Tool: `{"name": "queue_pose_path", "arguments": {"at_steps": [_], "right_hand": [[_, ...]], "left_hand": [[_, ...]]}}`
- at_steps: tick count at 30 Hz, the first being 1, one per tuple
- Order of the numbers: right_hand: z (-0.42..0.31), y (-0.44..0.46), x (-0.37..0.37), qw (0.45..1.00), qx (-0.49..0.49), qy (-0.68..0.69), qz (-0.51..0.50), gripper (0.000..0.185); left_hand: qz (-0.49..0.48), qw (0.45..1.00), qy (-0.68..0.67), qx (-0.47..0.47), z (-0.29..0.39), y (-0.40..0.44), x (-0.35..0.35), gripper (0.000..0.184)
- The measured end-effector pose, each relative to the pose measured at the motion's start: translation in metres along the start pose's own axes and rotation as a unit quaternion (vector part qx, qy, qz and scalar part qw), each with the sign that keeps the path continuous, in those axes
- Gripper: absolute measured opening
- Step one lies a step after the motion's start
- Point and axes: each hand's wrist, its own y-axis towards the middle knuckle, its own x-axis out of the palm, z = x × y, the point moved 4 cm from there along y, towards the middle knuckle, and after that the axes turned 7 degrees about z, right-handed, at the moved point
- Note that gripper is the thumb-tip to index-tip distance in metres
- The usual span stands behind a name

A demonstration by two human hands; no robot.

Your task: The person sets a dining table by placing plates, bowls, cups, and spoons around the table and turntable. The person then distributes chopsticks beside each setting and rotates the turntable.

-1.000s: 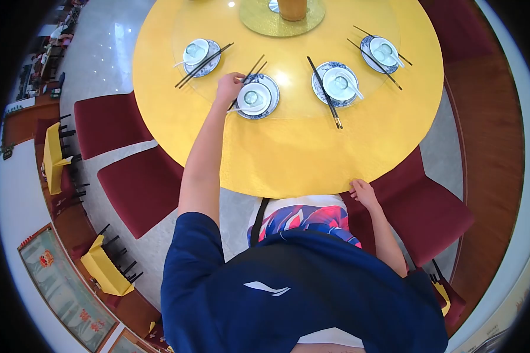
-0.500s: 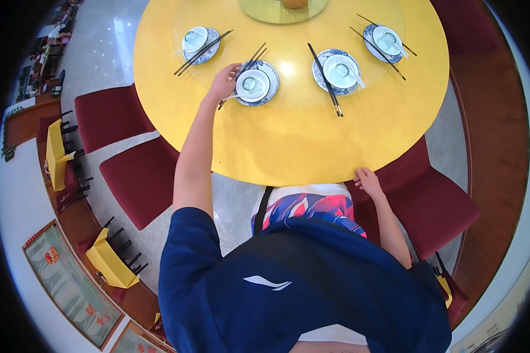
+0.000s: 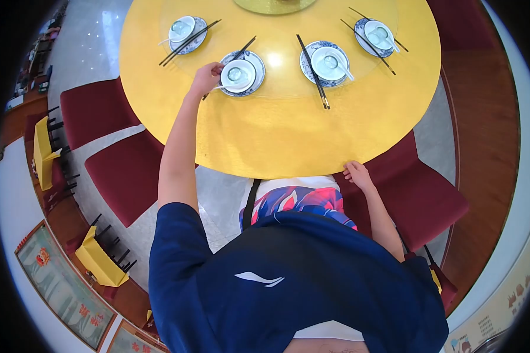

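Note:
My left hand (image 3: 207, 77) is at the left side of a white bowl (image 3: 248, 87) that stands on a blue-patterned plate (image 3: 259, 68). Its curled fingers close on a pair of dark chopsticks (image 3: 244, 48), which run slantwise past the bowl; the grip itself is partly hidden. A white spoon (image 3: 218, 87) pokes out from the bowl's left side, and a small clear glass (image 3: 235, 74) sits inside. My right hand (image 3: 357, 174) rests at the near edge of the yellow round table (image 3: 265, 141), fingers loosely bent and slightly apart, with nothing in them.
Three similar settings share the table: a far-left plate (image 3: 199, 42), a middle-right plate (image 3: 307, 69) and a far-right plate (image 3: 362, 36), each with bowl, spoon and chopsticks. A glass turntable (image 3: 275, 5) is at the top. Dark red chairs (image 3: 121, 176) stand around.
The whole view has shifted, moving the table slightly up and left. The two chopsticks by my left hand, spread before, now lie together. My right hand's fingers have curled a little at the table edge.

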Motion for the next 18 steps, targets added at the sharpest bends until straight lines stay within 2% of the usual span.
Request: {"name": "queue_pose_path", "arguments": {"at_steps": [8,11,13,15,16,17,18], "right_hand": [[0.0,-0.003,0.002,1.0,0.005,0.011,0.006,0.029],[-0.003,-0.002,0.0,1.0,0.007,0.0,0.002,0.029],[-0.006,0.0,-0.003,1.0,0.01,-0.011,-0.001,0.03],[-0.011,0.006,-0.011,0.999,-0.026,0.006,0.021,0.031],[-0.013,0.015,-0.013,0.999,-0.026,0.008,0.024,0.031],[-0.016,0.025,-0.016,0.997,-0.041,0.045,0.042,0.03],[-0.021,0.035,-0.017,0.993,-0.057,0.082,0.059,0.029]], "left_hand": [[0.009,1.0,0.013,-0.013,-0.001,0.003,-0.009,0.022],[0.005,0.999,0.04,-0.03,-0.002,0.005,-0.014,0.023],[0.054,0.998,0.016,-0.005,-0.025,0.013,-0.026,0.025],[0.204,0.973,-0.103,-0.042,-0.004,-0.002,-0.063,0.024],[0.288,0.922,-0.239,-0.094,0.018,-0.02,-0.08,0.025],[0.361,0.845,-0.367,-0.145,0.04,-0.046,-0.087,0.029],[0.396,0.832,-0.364,-0.137,0.048,-0.072,-0.089,0.032]]}}
